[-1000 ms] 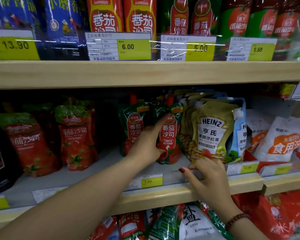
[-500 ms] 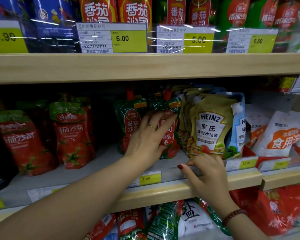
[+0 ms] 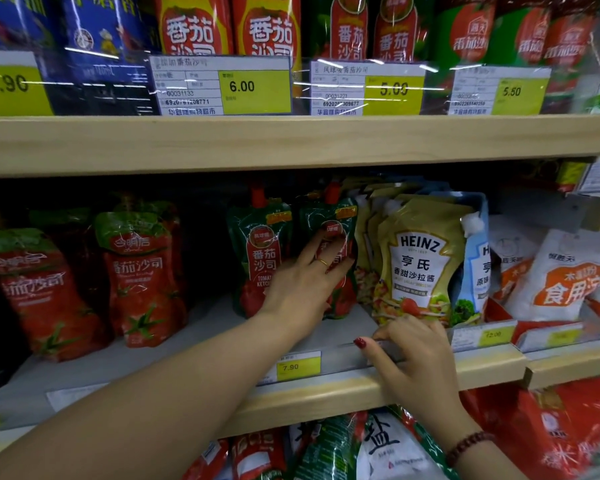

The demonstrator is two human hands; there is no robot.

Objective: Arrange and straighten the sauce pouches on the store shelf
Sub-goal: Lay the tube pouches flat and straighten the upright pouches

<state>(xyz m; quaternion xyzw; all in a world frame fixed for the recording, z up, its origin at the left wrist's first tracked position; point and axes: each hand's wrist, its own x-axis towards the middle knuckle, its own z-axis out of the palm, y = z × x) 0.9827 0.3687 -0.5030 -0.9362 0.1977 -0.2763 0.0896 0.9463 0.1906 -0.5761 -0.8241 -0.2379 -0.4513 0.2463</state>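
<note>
Precariously, a left hand point(image 3: 302, 285) pressed spread fingers point(image 3: 313, 244) against a green-and-red soft ketchup pouch point(image 3: 340, 216), which could topple its neighbouring twin pouch point(image 3: 257, 258) if shoved sideways.

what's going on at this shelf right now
A person is tidying sauce pouches on the middle shelf. Their left hand presses spread fingers against the right-hand green ketchup pouch, which stands upright beside the left-hand green ketchup pouch. Their right hand rests at the shelf's front rail, fingers touching the base of the yellow Heinz pouch; whether it grips the pouch is unclear.
</note>
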